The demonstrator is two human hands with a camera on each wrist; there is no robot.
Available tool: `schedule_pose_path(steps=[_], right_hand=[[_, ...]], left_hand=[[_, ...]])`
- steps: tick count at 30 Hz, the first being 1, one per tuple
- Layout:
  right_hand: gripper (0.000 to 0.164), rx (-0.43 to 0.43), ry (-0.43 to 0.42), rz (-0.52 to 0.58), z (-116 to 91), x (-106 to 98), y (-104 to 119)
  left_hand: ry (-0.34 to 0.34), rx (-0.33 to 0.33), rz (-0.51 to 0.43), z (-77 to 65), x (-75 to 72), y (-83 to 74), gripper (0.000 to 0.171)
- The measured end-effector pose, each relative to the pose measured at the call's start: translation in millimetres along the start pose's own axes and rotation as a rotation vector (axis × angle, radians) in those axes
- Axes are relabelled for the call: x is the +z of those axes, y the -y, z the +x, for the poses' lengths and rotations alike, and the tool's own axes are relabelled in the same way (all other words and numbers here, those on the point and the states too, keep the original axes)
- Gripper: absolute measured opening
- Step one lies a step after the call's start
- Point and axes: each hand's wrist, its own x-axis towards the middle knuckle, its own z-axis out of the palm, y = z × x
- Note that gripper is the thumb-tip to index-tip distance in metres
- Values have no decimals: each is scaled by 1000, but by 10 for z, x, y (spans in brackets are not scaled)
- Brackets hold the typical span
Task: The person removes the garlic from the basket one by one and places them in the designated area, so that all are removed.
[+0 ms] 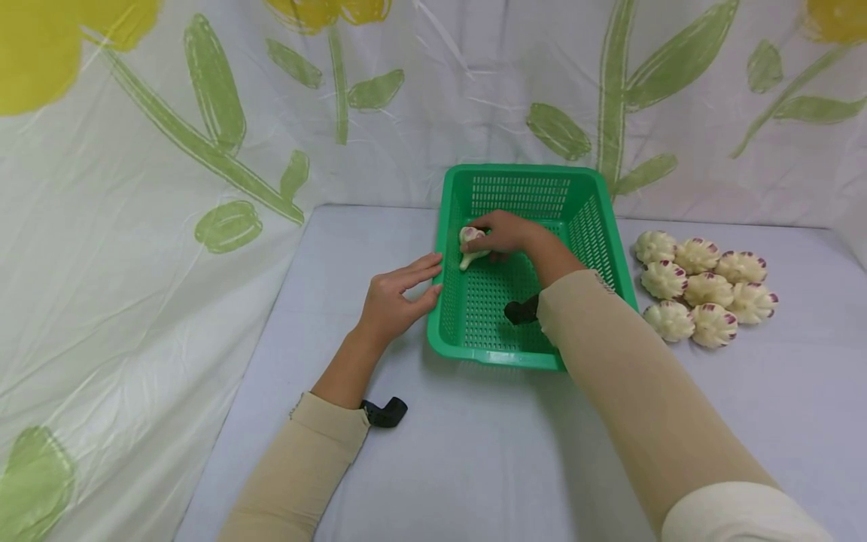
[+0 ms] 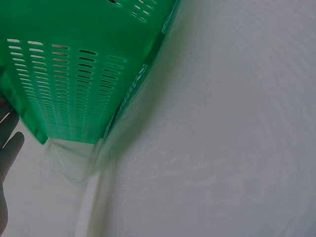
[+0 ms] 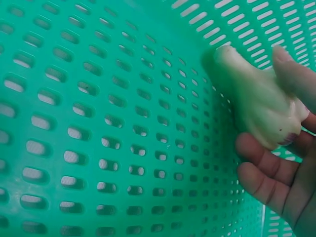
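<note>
A green plastic basket (image 1: 497, 357) with slotted walls stands on the table. Inside it, near the left wall, my right hand (image 1: 506, 230) holds a pale garlic bulb (image 1: 470, 234) with purple marks. In the right wrist view, the thumb and curled fingers are around the bulb (image 3: 266, 101), its stem pointing toward the basket wall. My left hand (image 1: 398, 299) has its fingers extended, and their tips touch the basket's left rim from outside. Only part of that hand shows at the edge of the left wrist view.
To the basket's right, several more garlic bulbs (image 1: 707, 289) lie grouped on the pale tabletop (image 1: 460, 452). Behind the table hangs a white plastic sheet (image 1: 433, 98) printed with yellow flowers and green leaves; it also covers the left side.
</note>
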Motion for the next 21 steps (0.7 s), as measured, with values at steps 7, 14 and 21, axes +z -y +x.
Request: schedule_pose_path(steps=[7, 14, 21], right_hand=[[82, -6, 7, -4, -6, -14, 21], [80, -16, 2, -42, -21, -28, 19], [78, -45, -41, -101, -60, -26, -5]], left_hand=[[-9, 6, -3, 11, -10, -8, 32], [-17, 11, -11, 16, -16, -21, 32], [-21, 21, -11, 2, 1, -8, 32]])
